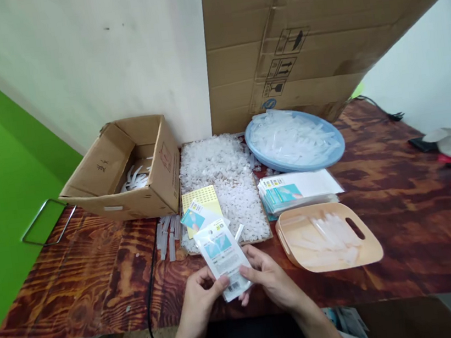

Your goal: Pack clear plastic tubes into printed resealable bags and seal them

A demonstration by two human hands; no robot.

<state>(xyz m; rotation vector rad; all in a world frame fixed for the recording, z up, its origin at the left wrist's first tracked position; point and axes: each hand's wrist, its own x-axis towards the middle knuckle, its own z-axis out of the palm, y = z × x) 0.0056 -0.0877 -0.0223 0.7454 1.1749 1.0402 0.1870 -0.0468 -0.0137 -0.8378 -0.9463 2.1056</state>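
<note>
A white and teal printed packet [222,255] is held up between both hands at the table's front edge. My left hand [203,296] pinches its lower left edge, thumb on the front. On the lower right side my right hand [264,274] grips it, thumb on the front and fingers behind. Just beyond the packet lie a teal and white card [198,217] and a yellow sheet of small round stickers [206,196]. Both rest on a shallow cardboard tray heaped with small clear plastic pieces [228,163].
An open cardboard box [164,191] stands left, with clear strips [172,245] beside it. Right are a blue basin [312,166] of clear plastic pieces, a stack of packets [295,190] and a peach tray [369,250]. A large carton [243,50] stands behind; a black cable [150,306] hangs in front.
</note>
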